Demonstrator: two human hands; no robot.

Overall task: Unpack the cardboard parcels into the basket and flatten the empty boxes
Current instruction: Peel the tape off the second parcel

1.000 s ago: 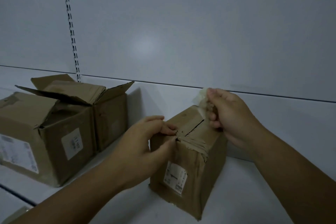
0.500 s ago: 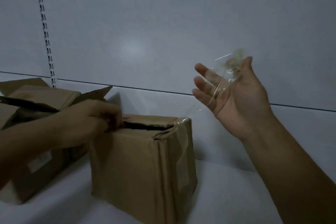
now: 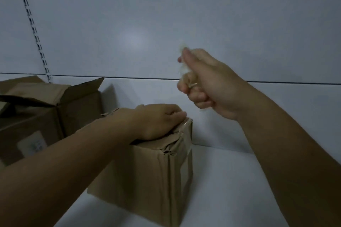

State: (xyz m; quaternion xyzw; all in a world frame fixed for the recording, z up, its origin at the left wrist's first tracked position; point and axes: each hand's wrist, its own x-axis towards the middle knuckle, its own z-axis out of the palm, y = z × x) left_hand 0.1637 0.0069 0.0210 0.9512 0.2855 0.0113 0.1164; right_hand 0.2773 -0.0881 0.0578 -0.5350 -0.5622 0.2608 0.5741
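Note:
A small brown cardboard parcel [image 3: 153, 180] stands upright on the white shelf, its top crumpled and still partly taped. My left hand [image 3: 158, 120] lies palm down on the parcel's top, fingertips at its far right edge. My right hand [image 3: 203, 83] is raised above and to the right of the parcel, blurred, curled around a crumpled strip of clear tape [image 3: 183, 61]. No basket is in view.
Two larger cardboard boxes sit at the left: an open box [image 3: 77, 105] with raised flaps by the back wall and a labelled box [image 3: 31, 134] in front of it. The white shelf [image 3: 230, 180] stretches to the right. A slotted upright [image 3: 31, 22] runs up the wall.
My right hand has closed from an open palm into a fist around the peeled tape. My left hand has moved from the parcel's left end to lie flat on its top.

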